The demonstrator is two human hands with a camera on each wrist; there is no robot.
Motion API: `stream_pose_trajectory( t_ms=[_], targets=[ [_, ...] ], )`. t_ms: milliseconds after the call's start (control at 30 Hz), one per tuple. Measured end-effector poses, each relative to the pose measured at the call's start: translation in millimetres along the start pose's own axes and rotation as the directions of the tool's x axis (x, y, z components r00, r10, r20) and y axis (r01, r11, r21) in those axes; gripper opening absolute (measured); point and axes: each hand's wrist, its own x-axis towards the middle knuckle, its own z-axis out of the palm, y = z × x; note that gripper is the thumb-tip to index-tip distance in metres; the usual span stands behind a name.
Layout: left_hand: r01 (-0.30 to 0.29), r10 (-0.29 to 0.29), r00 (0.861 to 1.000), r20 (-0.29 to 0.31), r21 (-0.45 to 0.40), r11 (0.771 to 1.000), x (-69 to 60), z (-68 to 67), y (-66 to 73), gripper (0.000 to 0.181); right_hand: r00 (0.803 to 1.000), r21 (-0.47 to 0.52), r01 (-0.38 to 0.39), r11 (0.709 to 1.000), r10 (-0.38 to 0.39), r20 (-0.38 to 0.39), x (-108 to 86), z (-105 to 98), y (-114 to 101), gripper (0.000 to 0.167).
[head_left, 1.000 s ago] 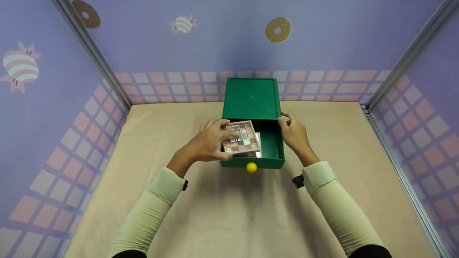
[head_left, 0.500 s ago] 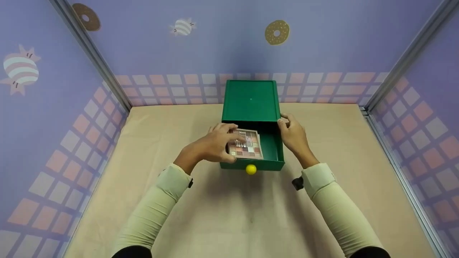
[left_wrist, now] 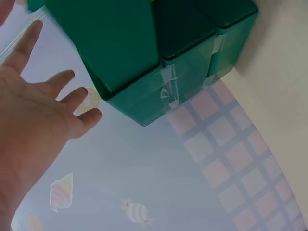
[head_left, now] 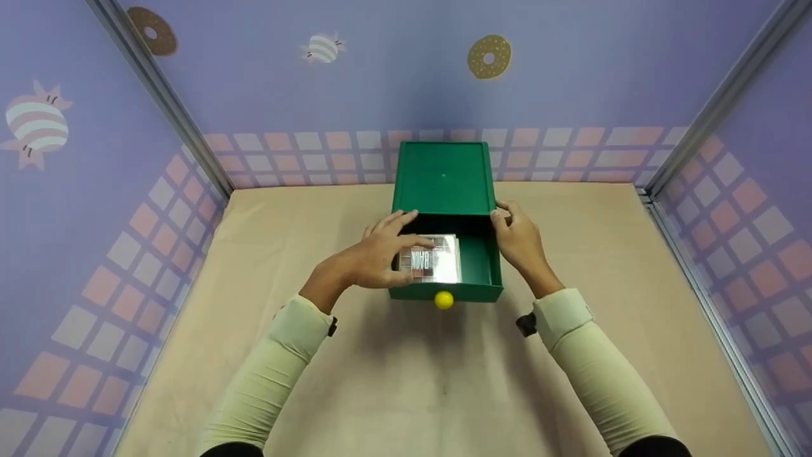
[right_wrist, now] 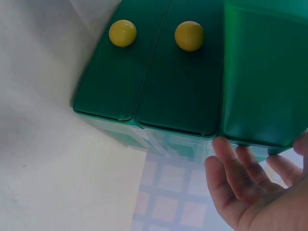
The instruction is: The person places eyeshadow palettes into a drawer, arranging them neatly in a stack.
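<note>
A green drawer unit (head_left: 444, 178) stands at the back of the table; its top drawer (head_left: 482, 266) is pulled out, a yellow knob (head_left: 444, 300) on its front. A makeup palette (head_left: 431, 260) with a shiny, glaring lid lies in the drawer's left part; a pale edge shows at its right side. My left hand (head_left: 374, 257) reaches over the drawer's left wall, fingers spread over the palette. In the left wrist view the left hand's (left_wrist: 38, 106) fingers look straight and apart. My right hand (head_left: 520, 238) rests against the unit's right front corner, its fingertips on the side.
Below the pulled-out drawer are two shut drawers (right_wrist: 180, 86) with yellow knobs (right_wrist: 189, 36). Clear tape (left_wrist: 171, 86) runs along the unit's side. Patterned purple walls (head_left: 355, 82) enclose the beige-covered table (head_left: 406, 381) at the back and both sides.
The palette in my left hand has gone down from a tilted position above the drawer to lie inside it. The left fingers have spread. My right hand has stayed at the unit's corner.
</note>
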Motion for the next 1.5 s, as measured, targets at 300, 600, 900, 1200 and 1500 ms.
stream_pose_trajectory(
  t_ms=[300, 600, 900, 1200, 1500],
  targets=[
    [0.019, -0.015, 0.967, -0.254, 0.013, 1.0, -20.7, 6.8, 9.5, 0.053, 1.0, 0.012, -0.002, 1.0, 0.002, 0.006, 0.3, 0, -2, 0.049],
    [0.06, 0.038, 0.841, -0.54, 0.163, 0.985, -34.0, 29.7, 39.1, 0.042, 1.0, -0.005, 0.006, 1.0, -0.006, -0.013, 2.2, -2, -2, 0.048],
    [0.053, 0.15, 0.808, -0.57, 0.324, 0.944, -32.8, 73.4, 60.5, 0.02, 1.0, -0.011, 0.005, 1.0, -0.005, -0.019, 1.0, -1, 1, 0.048],
    [0.039, 0.234, 0.733, -0.639, 0.383, 0.923, -28.1, 97.1, 67.5, 0.011, 1.0, -0.012, -0.011, 1.0, 0.01, -0.017, 0.7, 0, 0, 0.05],
    [0.025, 0.219, 0.775, -0.593, 0.375, 0.927, -16.3, 121.9, 61.4, 0.01, 1.0, -0.016, -0.003, 1.0, 0.003, 0.002, -1.0, 0, -3, 0.048]
  ],
)
